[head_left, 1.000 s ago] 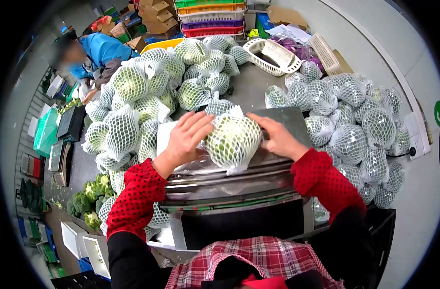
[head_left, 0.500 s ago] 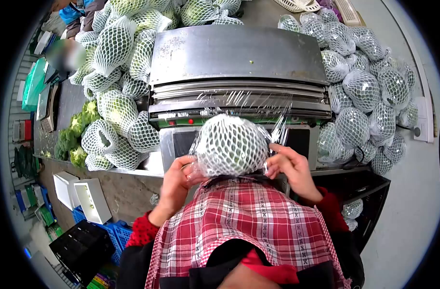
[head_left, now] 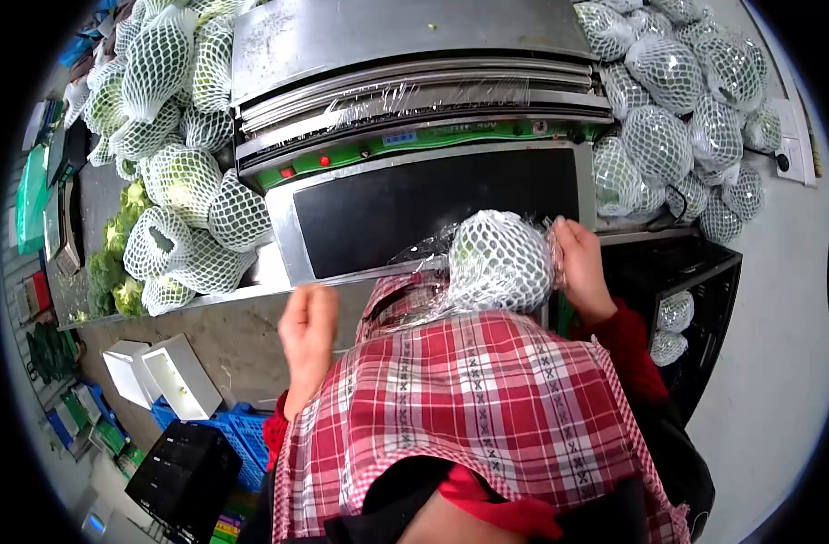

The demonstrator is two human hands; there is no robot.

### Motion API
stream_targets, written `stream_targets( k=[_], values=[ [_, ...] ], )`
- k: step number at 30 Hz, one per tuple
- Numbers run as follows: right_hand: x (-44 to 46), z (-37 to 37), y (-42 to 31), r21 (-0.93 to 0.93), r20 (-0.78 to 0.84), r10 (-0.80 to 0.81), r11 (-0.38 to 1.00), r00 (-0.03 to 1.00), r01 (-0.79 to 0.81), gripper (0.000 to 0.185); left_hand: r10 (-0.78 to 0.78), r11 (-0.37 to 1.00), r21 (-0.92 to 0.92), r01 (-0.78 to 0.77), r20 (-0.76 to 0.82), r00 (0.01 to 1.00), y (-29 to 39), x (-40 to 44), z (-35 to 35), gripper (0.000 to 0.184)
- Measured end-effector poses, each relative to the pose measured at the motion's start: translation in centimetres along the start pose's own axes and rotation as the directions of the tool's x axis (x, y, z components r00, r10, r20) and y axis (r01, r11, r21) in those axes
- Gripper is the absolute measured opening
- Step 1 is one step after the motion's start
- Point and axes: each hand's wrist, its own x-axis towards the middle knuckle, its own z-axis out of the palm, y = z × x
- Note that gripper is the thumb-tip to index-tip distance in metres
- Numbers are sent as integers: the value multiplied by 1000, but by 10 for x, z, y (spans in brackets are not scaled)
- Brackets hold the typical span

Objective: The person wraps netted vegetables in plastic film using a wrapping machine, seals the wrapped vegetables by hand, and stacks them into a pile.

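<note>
A round vegetable in white foam netting (head_left: 500,263), partly covered in clear film, is against the front of the plaid apron, before the wrapping machine (head_left: 432,204). My right hand (head_left: 580,265) pinches the film at the vegetable's right side. To the left, my left hand (head_left: 307,334) is apart from the vegetable, its fingers curled; whether anything is inside them is too small to tell. Loose film trails from the vegetable's left side toward the apron.
Netted vegetables (head_left: 183,186) are heaped on the left, beside bare broccoli (head_left: 106,276). Film-wrapped ones (head_left: 657,145) are piled on the right. A black crate (head_left: 704,263) holds wrapped vegetables at lower right. White boxes (head_left: 183,376) and a blue crate (head_left: 242,444) stand at lower left.
The vegetable has come from the machine's top to the apron, then shifted right. My left hand has let go and moved left; my right hand stays at the film. The view has tilted down.
</note>
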Motion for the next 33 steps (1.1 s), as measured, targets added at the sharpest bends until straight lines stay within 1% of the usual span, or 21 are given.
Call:
stream_targets(
  k=[2,4,9,10,12,13,15,16,18,19,20,21,22,23,24,26,27,28,31,32,33],
  values=[
    [1,0,7,177,-20,29,984,999,-25,34,172,983,9,-182,296,940,-1,9,22,21],
    [0,0,15,217,-46,60,975,997,-49,35,311,885,121,-449,564,765,-5,21,21,40],
    [-11,7,6,292,-41,44,956,998,-30,35,483,678,145,-721,650,586,11,23,51,24],
    [-15,7,1,293,-46,55,955,997,-39,35,517,685,119,-719,616,594,-5,27,53,8],
    [-22,11,-14,320,-55,34,947,998,-14,34,281,960,-114,-257,415,865,-22,14,48,7],
    [-25,13,-20,350,-64,28,937,998,-4,34,295,950,-208,-234,342,892,-10,12,47,15],
    [-26,17,-32,334,-48,-42,941,998,55,33,101,940,-334,-75,63,993,11,9,46,21],
    [-24,19,-34,319,-33,-122,939,992,127,33,-29,942,-337,-5,-97,995,22,9,40,23],
    [-34,15,-15,-8,47,-70,997,996,70,34,117,946,-268,-180,-235,965,17,5,6,25],
    [-35,13,-5,-56,78,-1,998,997,5,32,15,938,-329,-110,-278,960,10,0,-10,24],
    [-35,11,9,-106,103,81,992,991,-70,31,18,981,-179,-72,-285,958,-15,0,-18,25],
    [-23,7,41,-191,130,111,978,985,-85,26,-174,985,-57,165,-234,957,-45,8,-24,24],
    [-5,6,76,-269,152,123,960,981,-79,23,-234,960,111,256,-185,955,-88,23,-22,21],
    [6,14,95,-315,264,62,949,963,25,21,-70,931,353,95,-81,994,-146,38,-14,17],
    [16,28,112,-351,364,-8,925,931,145,22,-79,842,537,52,28,996,-158,48,-3,19],
    [17,64,107,-322,392,214,943,895,-84,31,-54,779,626,-40,131,990,-145,62,14,25],
    [25,66,119,-201,566,-94,948,819,248,34,8,791,603,-103,159,987,-130,66,23,28],
    [34,66,134,0,667,-389,853,636,522,37,106,816,548,-186,175,979,-107,65,30,32],
    [22,113,68,1,779,-403,768,481,641,38,506,784,275,-556,234,830,-17,53,48,42],
    [-3,116,3,-105,798,-264,824,542,556,32,620,714,173,-679,294,727,7,50,52,46],
    [-10,124,-5,180,774,-393,888,497,423,27,684,657,37,-753,390,616,29,48,55,49]
  ],
)
